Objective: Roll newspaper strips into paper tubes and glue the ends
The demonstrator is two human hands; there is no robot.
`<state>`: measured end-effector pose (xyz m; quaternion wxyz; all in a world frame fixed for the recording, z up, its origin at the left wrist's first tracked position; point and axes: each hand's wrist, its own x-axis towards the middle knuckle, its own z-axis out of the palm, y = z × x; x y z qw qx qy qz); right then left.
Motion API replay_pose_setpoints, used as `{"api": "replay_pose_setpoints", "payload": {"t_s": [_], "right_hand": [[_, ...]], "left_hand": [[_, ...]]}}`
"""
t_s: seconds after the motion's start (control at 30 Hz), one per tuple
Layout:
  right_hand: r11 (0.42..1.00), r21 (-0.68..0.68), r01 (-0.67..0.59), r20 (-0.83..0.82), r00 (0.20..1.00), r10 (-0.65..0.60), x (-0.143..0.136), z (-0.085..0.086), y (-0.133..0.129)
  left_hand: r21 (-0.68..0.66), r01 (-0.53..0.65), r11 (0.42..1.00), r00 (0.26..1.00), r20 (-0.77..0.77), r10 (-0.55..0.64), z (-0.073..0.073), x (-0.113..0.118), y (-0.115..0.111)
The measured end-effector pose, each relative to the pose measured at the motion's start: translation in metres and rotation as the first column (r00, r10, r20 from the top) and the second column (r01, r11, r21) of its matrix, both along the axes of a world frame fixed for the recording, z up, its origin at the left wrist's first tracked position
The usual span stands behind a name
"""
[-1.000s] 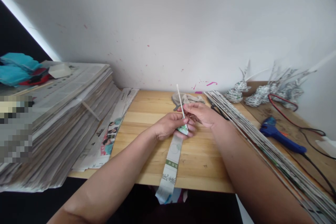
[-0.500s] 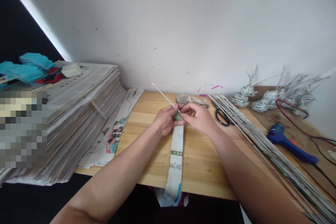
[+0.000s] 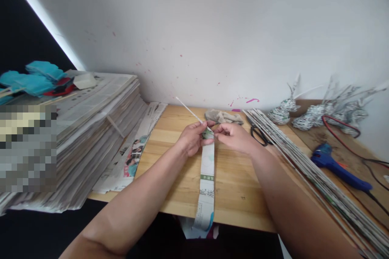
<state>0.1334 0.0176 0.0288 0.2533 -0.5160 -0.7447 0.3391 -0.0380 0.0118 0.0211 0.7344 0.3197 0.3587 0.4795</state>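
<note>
My left hand (image 3: 194,137) is closed around a thin white stick (image 3: 190,110) and the far end of a folded newspaper strip (image 3: 207,170). The stick slants up to the far left out of my fingers. The strip runs toward me down the wooden table, and its near end reaches over the front edge. My right hand (image 3: 232,137) is pinched at the strip's right edge, by the lower end of the stick. Its fingers partly hide what lies between them.
A tall newspaper stack (image 3: 118,93) stands left. A grey cloth (image 3: 223,116), black scissors (image 3: 259,135) and a bundle of rolled paper sticks (image 3: 298,166) lie right of centre. Farther right are a blue glue gun (image 3: 340,168) and several woven paper figures (image 3: 281,111).
My right hand has shifted slightly right, from over the stick's lower end to the strip's edge. My left hand keeps its hold. The view has shifted slightly.
</note>
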Motion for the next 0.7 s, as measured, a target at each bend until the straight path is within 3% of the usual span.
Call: {"api": "replay_pose_setpoints", "payload": {"t_s": [0.13, 0.4, 0.5, 0.57, 0.63, 0.7], "right_hand": [[1.000, 0.001, 0.023, -0.107, 0.994, -0.023, -0.005, 0.000, -0.001], [0.997, -0.075, 0.028, 0.049, 0.998, -0.024, 0.007, 0.004, 0.001], [0.982, 0.015, 0.186, -0.050, 0.982, -0.185, 0.012, 0.008, 0.005], [0.978, 0.000, 0.208, -0.192, 0.960, -0.204, 0.012, 0.008, 0.006], [0.986, -0.148, 0.073, -0.352, 0.928, -0.121, 0.010, 0.007, 0.005], [0.941, -0.312, -0.132, -0.500, 0.865, -0.045, 0.006, 0.004, 0.002]], "left_hand": [[-0.011, 0.019, 1.000, 1.000, 0.015, -0.019, -0.001, 0.001, 0.000], [-0.012, 0.028, 1.000, 0.999, 0.019, -0.028, 0.002, -0.001, 0.001], [-0.027, 0.078, 0.997, 0.997, -0.007, -0.078, 0.002, -0.003, 0.001], [-0.031, 0.164, 0.986, 0.986, -0.030, -0.165, 0.001, -0.003, 0.000], [-0.011, 0.300, 0.954, 0.953, -0.046, -0.300, -0.001, -0.002, -0.003], [0.015, 0.432, 0.902, 0.901, -0.059, -0.431, -0.005, 0.000, -0.007]]}}
